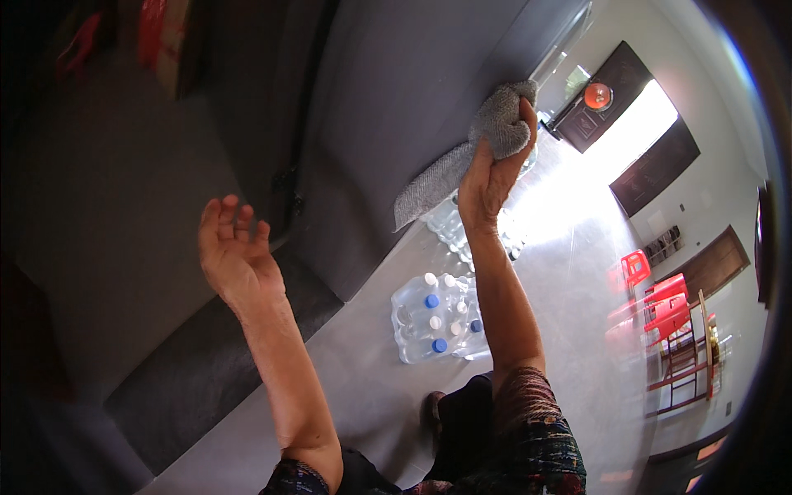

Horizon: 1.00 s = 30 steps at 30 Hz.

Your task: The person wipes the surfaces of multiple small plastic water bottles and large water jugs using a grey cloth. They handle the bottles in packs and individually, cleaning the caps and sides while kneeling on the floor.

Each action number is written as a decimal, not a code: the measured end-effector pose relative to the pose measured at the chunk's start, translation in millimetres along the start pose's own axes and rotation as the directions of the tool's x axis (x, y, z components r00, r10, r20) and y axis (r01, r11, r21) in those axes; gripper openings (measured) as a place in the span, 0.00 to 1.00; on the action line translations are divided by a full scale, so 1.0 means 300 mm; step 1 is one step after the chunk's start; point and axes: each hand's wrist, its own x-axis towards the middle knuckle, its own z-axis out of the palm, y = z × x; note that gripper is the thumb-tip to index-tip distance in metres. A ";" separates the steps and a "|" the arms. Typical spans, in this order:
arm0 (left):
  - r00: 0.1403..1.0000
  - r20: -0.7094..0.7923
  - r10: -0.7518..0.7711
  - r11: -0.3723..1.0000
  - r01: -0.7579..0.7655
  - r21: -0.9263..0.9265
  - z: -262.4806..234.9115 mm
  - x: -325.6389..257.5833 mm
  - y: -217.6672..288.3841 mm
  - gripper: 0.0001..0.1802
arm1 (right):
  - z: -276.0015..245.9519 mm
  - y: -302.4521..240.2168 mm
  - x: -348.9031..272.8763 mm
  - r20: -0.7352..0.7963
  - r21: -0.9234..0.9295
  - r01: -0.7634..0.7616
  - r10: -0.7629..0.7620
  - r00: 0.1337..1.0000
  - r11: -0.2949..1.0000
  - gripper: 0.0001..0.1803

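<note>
My right hand (pixel 488 190) is closed on a grey cloth (pixel 501 122) near the edge of a smooth dark grey panel (pixel 396 99). Part of the cloth is bunched up in the fingers. The rest of it trails down along the panel's lower edge. To the left, my left hand (pixel 241 260) is raised with its fingers apart and slightly curled, holding nothing. Behind that hand lies a dark, shadowed space, and whether it touches anything there I cannot tell.
A plastic-wrapped pack of bottles (pixel 437 322) with blue and white caps stands on the pale floor (pixel 569 330) below my right forearm. More wrapped bottles (pixel 450 227) sit beyond it. Red plastic chairs (pixel 667 309) and a bright doorway (pixel 643 136) are farther right.
</note>
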 end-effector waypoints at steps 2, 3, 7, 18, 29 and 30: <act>1.000 -0.002 0.021 1.000 -0.021 -0.003 -0.001 0.007 0.001 0.15 | 0.015 -0.037 0.012 -0.007 0.140 -0.153 0.155 0.988 0.978 0.29; 1.000 -0.007 0.017 1.000 -0.017 -0.004 -0.001 0.006 -0.003 0.14 | 0.001 -0.039 0.022 0.017 0.162 -0.194 0.194 0.981 0.968 0.29; 0.999 0.003 0.051 0.999 -0.052 0.014 -0.004 0.006 -0.012 0.14 | -0.034 0.007 0.099 0.050 0.195 -0.288 0.283 0.958 0.938 0.28; 0.853 0.438 0.284 0.695 -0.497 0.519 0.195 -0.236 -0.300 0.19 | -0.098 0.597 0.256 -0.073 -0.050 -0.355 0.351 0.933 0.933 0.28; 0.628 0.681 0.377 0.276 -0.778 0.565 0.389 -0.306 -0.565 0.43 | -0.060 0.454 0.365 -0.136 -0.032 0.214 -0.216 0.967 0.976 0.44; 0.627 0.656 0.420 0.236 -0.774 0.588 0.383 -0.294 -0.564 0.43 | -0.061 0.411 0.406 -0.094 0.043 0.320 -0.315 0.945 0.947 0.44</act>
